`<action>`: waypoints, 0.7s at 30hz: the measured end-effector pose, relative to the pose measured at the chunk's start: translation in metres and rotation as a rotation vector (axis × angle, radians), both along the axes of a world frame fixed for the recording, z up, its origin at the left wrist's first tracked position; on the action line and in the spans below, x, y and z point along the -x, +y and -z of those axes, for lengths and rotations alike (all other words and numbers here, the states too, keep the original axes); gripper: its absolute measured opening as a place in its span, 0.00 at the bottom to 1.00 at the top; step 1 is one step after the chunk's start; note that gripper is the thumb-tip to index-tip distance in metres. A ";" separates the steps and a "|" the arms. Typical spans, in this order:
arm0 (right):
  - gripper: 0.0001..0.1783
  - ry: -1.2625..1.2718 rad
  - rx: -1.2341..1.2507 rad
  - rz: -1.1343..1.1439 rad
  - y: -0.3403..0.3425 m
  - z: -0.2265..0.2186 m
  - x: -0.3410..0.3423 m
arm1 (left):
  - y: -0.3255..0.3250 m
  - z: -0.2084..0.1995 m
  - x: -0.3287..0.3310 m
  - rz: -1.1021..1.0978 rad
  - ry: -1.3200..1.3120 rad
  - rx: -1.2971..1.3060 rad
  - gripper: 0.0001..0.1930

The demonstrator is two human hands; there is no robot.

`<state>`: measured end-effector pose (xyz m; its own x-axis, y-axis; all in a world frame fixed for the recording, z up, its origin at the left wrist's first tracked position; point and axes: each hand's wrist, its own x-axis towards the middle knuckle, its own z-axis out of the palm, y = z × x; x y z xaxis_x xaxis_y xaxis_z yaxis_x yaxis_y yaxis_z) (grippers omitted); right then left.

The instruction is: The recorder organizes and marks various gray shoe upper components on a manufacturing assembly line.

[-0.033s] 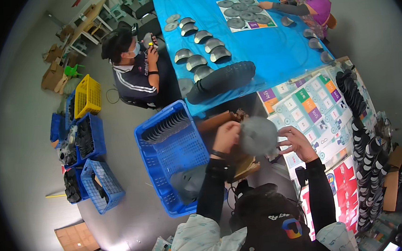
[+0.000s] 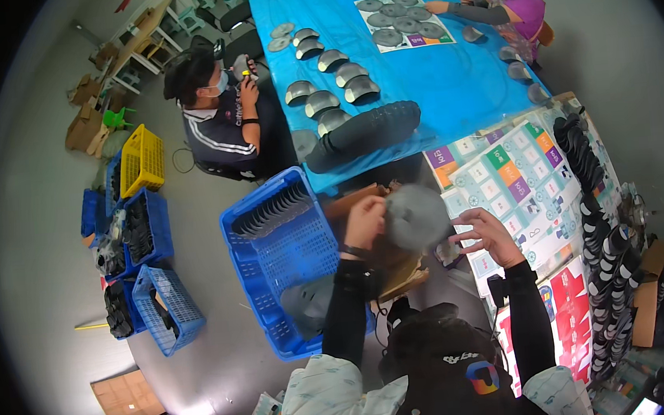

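My left hand pinches the left edge of a round grey disc-shaped piece, held up in front of me and slightly blurred. To the right of that disc my right hand has its fingers apart, a small gap from the rim. A pale blurred thing shows by these fingertips; I cannot make out what it is. Below and left of my left hand stands a blue plastic crate. It contains a row of dark curved shells and a larger grey piece.
Ahead is a blue-covered table with curved grey shells and a long black stack. Two people sit at it. On the right, a printed-sheet surface borders stacked dark shells. More crates stand left.
The grey disc and my left hand have shifted slightly left and up. A gap has opened between the disc and my right fingertips.
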<state>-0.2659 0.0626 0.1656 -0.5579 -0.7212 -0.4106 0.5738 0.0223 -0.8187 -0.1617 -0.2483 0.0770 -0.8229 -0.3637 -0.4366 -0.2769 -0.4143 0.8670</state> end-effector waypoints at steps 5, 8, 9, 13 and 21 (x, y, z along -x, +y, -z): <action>0.18 0.119 -0.252 -0.037 0.013 0.014 0.010 | -0.077 0.001 0.066 0.010 0.166 0.150 0.16; 0.16 0.118 -0.259 -0.019 0.034 0.019 0.008 | -0.116 -0.033 0.094 -0.055 0.295 0.060 0.17; 0.16 0.132 -0.278 -0.008 0.037 0.015 0.006 | -0.127 -0.047 0.098 -0.126 0.307 0.013 0.17; 0.16 0.146 -0.310 0.074 0.064 0.005 0.000 | -0.166 -0.032 0.128 -0.337 0.303 -0.078 0.18; 0.16 0.111 -0.310 0.148 0.088 0.026 -0.006 | -0.190 0.096 0.154 -0.705 -0.060 0.111 0.22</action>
